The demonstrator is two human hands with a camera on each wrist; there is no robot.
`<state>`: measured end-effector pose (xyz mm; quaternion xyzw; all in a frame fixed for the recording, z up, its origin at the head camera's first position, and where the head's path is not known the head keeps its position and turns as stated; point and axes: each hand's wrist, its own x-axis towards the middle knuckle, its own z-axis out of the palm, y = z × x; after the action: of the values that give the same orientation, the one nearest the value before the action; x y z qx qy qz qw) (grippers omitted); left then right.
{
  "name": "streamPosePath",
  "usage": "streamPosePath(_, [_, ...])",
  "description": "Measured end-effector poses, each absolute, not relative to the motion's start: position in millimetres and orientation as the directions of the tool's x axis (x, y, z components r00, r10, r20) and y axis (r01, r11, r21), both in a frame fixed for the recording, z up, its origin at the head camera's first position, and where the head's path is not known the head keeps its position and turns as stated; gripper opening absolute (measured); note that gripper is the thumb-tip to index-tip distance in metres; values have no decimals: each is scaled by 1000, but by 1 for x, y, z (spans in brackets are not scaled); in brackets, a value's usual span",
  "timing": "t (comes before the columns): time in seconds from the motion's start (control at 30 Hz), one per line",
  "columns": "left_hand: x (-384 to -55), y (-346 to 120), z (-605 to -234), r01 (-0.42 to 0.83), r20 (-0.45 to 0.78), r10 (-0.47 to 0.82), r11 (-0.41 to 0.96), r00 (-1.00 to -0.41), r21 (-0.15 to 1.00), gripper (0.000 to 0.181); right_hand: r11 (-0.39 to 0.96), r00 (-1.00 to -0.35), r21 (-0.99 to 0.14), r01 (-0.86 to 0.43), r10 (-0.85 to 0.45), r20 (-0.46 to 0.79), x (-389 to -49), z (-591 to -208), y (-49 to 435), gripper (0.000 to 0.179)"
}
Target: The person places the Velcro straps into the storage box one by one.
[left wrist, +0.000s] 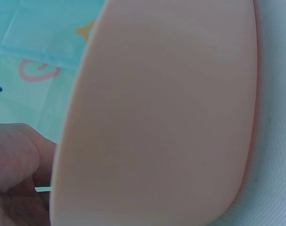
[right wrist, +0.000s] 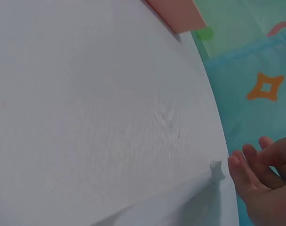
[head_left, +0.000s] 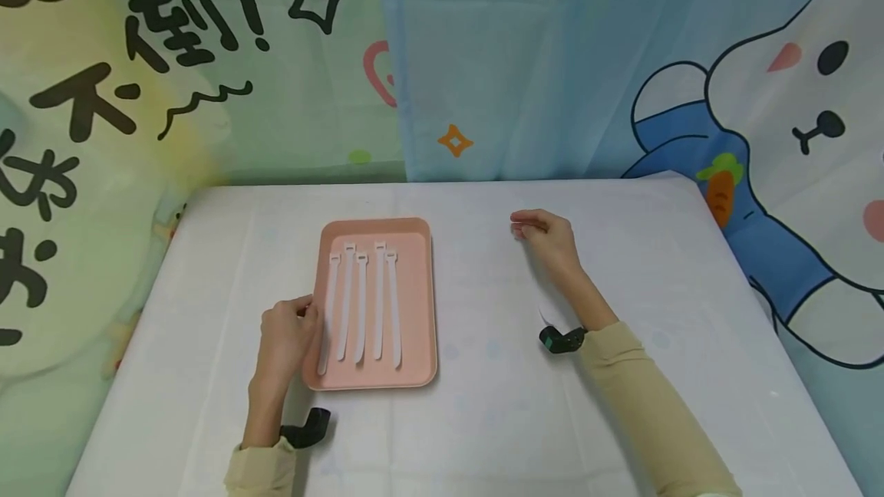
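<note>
A pink tray [head_left: 421, 305] lies in the middle of the white table and holds several white cable ties [head_left: 361, 305] laid side by side lengthwise. My left hand [head_left: 290, 332] is at the tray's left rim, its fingers curled over the edge beside the leftmost tie [head_left: 328, 313]. In the left wrist view the tray's outer wall [left wrist: 162, 117] fills the frame, with part of my hand [left wrist: 13, 179] at the lower left. My right hand [head_left: 545, 236] rests on the cloth well to the right of the tray, fingers [right wrist: 256, 174] relaxed and holding nothing.
The white tablecloth [head_left: 656, 267] spreads on all sides of the tray. Printed curtains [head_left: 483, 60] hang close behind the table's far edge. A corner of the tray [right wrist: 176, 14] shows at the top of the right wrist view.
</note>
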<state>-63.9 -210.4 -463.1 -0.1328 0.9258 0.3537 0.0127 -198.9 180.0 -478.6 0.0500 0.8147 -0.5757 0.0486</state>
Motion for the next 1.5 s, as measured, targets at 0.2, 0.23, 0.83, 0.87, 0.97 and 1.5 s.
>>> streamPosePath(0.2, [-65,-210,-461,-255,-119,-235,717,-965,649,33,364,-990,-921,137,81,-116,-203,-482,188,36])
streamPosePath(0.23, [-65,-210,-461,-254,-117,-235,718,-965,648,33,359,-990,-923,137,75,-118,-204,-482,189,36])
streamPosePath(0.83, [-64,-211,-463,-242,-99,-237,715,-967,656,32,441,-976,-875,201,17,-216,-205,-484,194,38])
streamPosePath(0.87, [-64,-211,-463,-241,-98,-236,715,-967,656,32,453,-976,-869,201,15,-217,-204,-485,195,37])
streamPosePath(0.97, [-65,-210,-464,-238,-93,-236,720,-967,652,32,514,-976,-836,194,14,-218,-203,-487,196,36])
streamPosePath(1.5, [-63,-209,-464,-241,-91,-242,714,-966,658,32,634,-990,-763,126,30,-138,-201,-492,197,28])
